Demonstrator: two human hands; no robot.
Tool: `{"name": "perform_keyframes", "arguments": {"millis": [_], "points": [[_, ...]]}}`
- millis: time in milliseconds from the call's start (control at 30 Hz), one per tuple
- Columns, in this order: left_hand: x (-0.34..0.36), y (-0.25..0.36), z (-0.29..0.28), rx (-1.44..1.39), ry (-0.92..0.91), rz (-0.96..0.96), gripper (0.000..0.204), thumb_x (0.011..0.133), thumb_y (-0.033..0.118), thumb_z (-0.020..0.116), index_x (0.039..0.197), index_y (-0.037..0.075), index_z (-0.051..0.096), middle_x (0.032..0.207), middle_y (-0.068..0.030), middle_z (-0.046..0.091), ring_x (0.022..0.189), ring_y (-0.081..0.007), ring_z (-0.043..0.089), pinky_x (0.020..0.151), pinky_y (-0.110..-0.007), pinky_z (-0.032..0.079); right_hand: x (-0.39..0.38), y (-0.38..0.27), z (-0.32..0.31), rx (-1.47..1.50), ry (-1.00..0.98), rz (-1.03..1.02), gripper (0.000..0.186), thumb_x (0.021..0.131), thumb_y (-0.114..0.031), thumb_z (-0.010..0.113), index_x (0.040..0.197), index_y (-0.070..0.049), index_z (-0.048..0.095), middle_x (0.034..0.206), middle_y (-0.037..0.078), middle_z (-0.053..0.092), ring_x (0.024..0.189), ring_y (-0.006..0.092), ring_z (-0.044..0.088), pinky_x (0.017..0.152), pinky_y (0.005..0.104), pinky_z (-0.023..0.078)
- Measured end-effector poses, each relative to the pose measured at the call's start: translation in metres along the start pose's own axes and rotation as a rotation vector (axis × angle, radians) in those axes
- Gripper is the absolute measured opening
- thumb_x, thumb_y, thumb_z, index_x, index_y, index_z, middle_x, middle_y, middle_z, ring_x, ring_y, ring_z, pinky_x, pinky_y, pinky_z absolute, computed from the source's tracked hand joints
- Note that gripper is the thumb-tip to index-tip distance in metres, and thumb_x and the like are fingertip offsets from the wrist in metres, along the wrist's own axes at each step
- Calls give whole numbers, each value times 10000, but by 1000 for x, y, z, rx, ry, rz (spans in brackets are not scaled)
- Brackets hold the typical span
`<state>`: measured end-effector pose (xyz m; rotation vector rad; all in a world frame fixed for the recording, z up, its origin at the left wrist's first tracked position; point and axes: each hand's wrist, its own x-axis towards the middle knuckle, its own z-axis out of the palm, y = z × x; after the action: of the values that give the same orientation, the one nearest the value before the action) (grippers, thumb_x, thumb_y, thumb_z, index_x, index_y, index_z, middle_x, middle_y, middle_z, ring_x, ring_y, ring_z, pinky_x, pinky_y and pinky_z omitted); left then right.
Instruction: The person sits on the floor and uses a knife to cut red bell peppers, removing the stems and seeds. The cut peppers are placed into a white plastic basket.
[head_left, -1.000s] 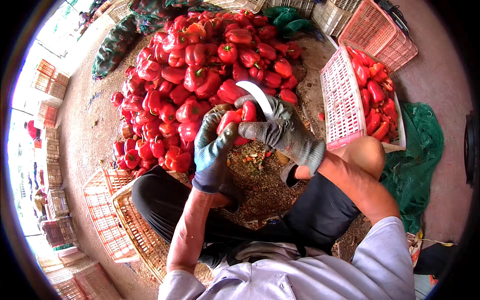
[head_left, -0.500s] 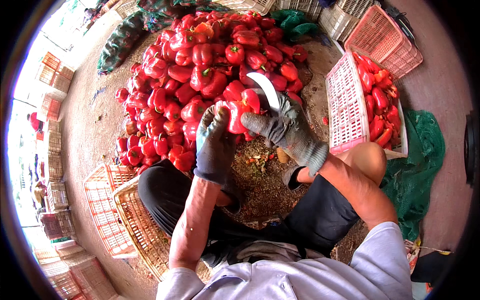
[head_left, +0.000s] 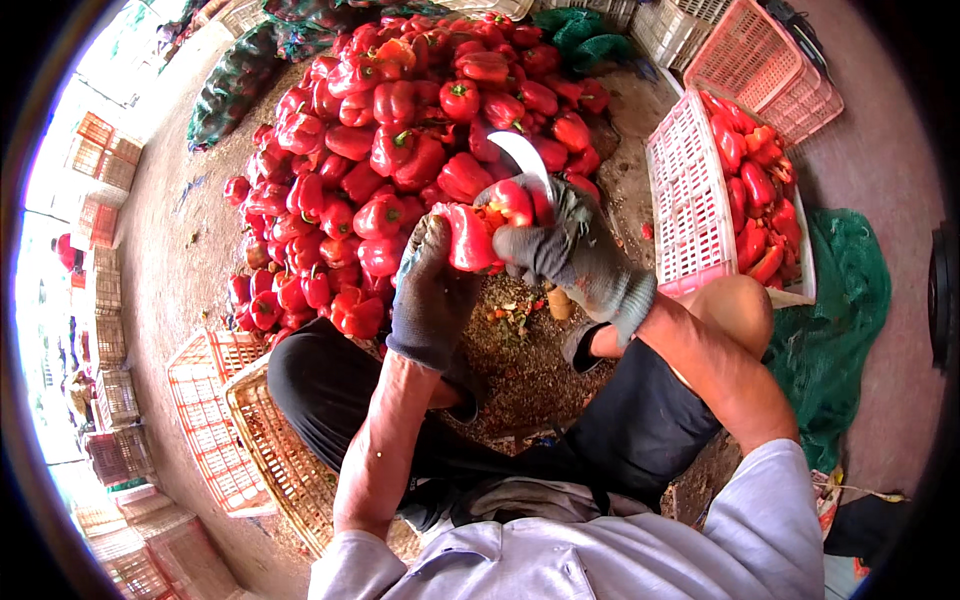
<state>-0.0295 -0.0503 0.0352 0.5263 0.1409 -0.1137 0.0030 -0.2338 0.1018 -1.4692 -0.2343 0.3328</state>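
Observation:
In front of a large pile of red bell peppers (head_left: 350,140), my gloved left hand (head_left: 432,295) is closed round one red bell pepper (head_left: 468,238). My gloved right hand (head_left: 570,240) grips a knife with a curved pale blade (head_left: 521,153) that points up and to the left. The right thumb presses at the pepper's right side, where a red piece (head_left: 512,203) stands apart from the main body. The knife's handle is hidden inside the right glove.
A pink and white crate (head_left: 692,205) of red peppers stands at my right, beside green netting (head_left: 835,330). Two crates, one yellowish (head_left: 285,450), sit by my left knee. Plant scraps (head_left: 515,315) litter the ground between my feet. Filled net sacks (head_left: 235,85) lie at the far left.
The piece on the pepper's right side has spread away from the body, showing a torn or cut gap. My right hand has shifted slightly right and turned a little.

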Motion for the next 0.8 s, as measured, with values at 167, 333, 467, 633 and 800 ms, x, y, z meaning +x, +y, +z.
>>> {"name": "perform_keyframes", "arguments": {"millis": [167,333,467,633,800], "points": [[3,-6,-4,235,65,54,310,1078,237,547,1326,52,574,1226,-70,656,1118,-174,655,950,-329,556,0,0,1,45,63,87,224,880,-117,725,1085,-42,678,781,19,685,594,75,613,518,256,498],[1,-17,-10,717,-18,258,495,1024,193,644,1456,30,467,1304,-83,630,1155,-194,634,987,-333,530,1,9,-6,-73,35,109,204,889,-156,719,1063,-48,709,777,17,694,614,93,615,564,297,523],[4,-20,13,748,34,295,697,911,222,802,1483,19,460,1314,-111,621,1144,-153,620,964,-310,533,13,24,-12,-389,211,-397,208,858,-125,722,1052,-50,706,827,95,729,711,197,702,670,354,564],[-1,-19,18,872,197,280,492,932,69,706,1391,2,543,1114,-65,687,939,-135,670,767,-258,579,9,22,-3,-635,175,-586,287,868,-129,722,1147,-66,696,1025,169,747,940,340,734,770,410,578],[-14,-7,27,792,79,284,386,958,-18,603,1338,45,599,1115,-62,694,875,-111,668,700,-257,581,8,15,-7,-442,98,-451,436,908,-119,657,1340,-68,653,1053,123,760,868,234,735,776,362,582]]}}
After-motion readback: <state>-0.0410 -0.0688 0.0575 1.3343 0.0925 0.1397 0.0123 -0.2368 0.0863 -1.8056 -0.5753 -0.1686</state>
